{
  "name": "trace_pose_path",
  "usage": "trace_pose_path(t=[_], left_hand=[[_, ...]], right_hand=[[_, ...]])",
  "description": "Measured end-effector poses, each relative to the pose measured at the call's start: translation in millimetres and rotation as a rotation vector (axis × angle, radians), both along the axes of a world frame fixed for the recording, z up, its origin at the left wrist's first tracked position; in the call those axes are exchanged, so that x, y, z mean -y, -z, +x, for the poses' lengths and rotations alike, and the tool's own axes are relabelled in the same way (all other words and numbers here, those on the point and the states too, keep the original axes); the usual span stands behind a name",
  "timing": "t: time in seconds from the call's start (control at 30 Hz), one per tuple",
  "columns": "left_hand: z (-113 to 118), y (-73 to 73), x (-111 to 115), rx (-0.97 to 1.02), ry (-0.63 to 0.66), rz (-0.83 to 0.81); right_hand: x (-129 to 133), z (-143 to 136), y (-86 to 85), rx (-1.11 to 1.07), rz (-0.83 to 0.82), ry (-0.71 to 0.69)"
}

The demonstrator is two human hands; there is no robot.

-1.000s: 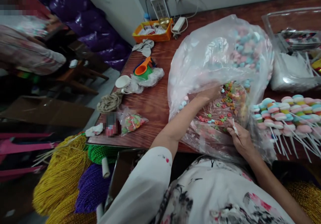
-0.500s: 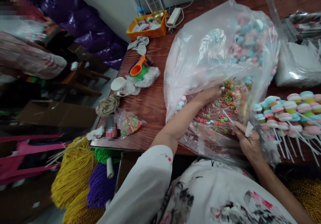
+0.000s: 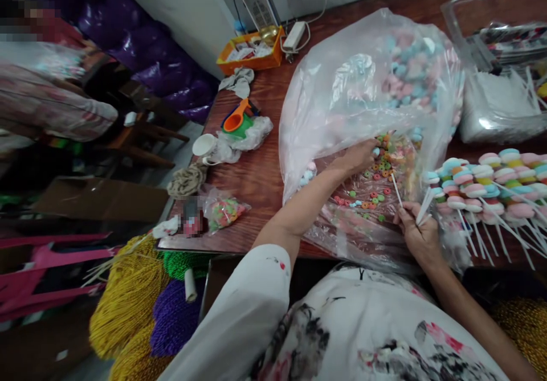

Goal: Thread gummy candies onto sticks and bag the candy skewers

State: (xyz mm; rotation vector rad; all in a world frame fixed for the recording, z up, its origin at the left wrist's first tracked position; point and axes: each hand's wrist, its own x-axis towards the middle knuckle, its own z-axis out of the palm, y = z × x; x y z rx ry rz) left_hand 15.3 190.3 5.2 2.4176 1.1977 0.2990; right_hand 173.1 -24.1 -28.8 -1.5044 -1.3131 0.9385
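My left hand reaches to the edge of a pile of small coloured rings. Its fingers are pinched together, with a small light-blue piece at the tips. My right hand is closed on thin white sticks. One white stick points up and away from the thumb and forefinger, while a bundle of white sticks fans out between the other fingers. Under both hands lies a clear plastic sheet or bag. Beyond it, a large clear bag holds pink, blue and white puffy pieces.
Stacked pastel discs on white sticks lie at the right, below a clear plastic box. On the left are a bag of rings, a white cup, an orange scoop and a yellow tray. Yellow cord bundles hang beside the table.
The right hand has turned slightly, so its single stick stands steeper and the bundle shows longer. The left hand stays by the rings. The whole view has shifted a little.
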Motion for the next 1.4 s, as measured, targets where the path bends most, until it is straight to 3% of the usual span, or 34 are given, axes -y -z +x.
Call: trace_pose_path(t=[0.1, 0.2, 0.37, 0.57, 0.7, 0.8, 0.93, 1.13, 1.4], left_hand=[[1, -6.1, -2, -0.016, -0.052, -0.076], [3, -9.0, 5, -0.066, -0.069, -0.035], [-5, -5.7, 26, 0.078, -0.079, 0.025], [-27, -16.3, 83, 0.653, -0.181, -0.112], [-36, -32.1, 129, 0.989, -0.270, -0.325], [-41, -36.5, 149, 1.168, -0.362, -0.502], [-46, -30.8, 156, 1.306, -0.462, -0.635], [-48, -26.1, 159, 1.432, -0.537, -0.873], [-47, -24.0, 165, 1.454, -0.572, -0.950]], right_hand=[[0, 0, -2.2, 0.016, 0.004, -0.001], [-1, 0, -5.8, 0.033, 0.021, -0.006], [-2, -2, -3.2, 0.044, 0.054, 0.040], [4, 0, -10.2, 0.229, 0.181, -0.004], [9, 3, -25.9, 0.436, 0.244, -0.128], [11, 1, -34.7, 0.500, 0.230, -0.204], [14, -4, -37.7, 0.405, 0.217, -0.204], [23, -7, -27.4, 0.150, 0.146, -0.155], [24, -10, -31.3, 0.243, 0.188, -0.252]])
